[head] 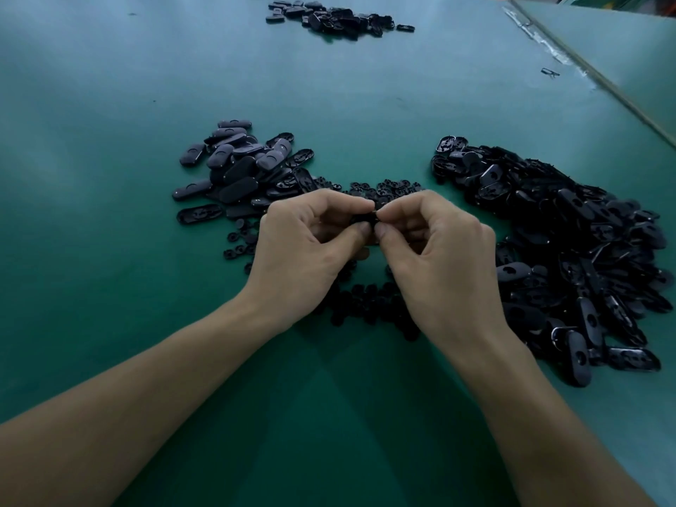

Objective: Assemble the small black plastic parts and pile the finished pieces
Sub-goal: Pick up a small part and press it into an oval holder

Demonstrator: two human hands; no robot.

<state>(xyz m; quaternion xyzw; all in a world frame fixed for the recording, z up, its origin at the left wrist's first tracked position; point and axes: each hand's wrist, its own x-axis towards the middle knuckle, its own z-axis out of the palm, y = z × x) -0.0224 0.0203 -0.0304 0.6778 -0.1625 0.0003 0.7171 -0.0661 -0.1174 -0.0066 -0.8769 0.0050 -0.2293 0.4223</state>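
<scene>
Hands meet above the green table, just left of the large heap of black oval shells. The left hand and the right hand both have curled fingers, and the thumb and forefinger of each pinch one small black part between them. The fingertips hide most of it, so I cannot tell whether it is one piece or two pieces already joined.

Under the hands, also left of the large heap, lies a scatter of small round clips. Further left of the heap is a smaller pile of oval pieces, many with the smooth side up; I judge these are the finished ones. Far behind the heap there is another pile.

The step looks like pressing a clip into a shell. The hold is by fingertips only, so the part may slip and drop among the clips, where everything is black and hard to find. If it is pressed while tilted, it may not seat fully. The wrists are low over the clips and could push some into the heap.
</scene>
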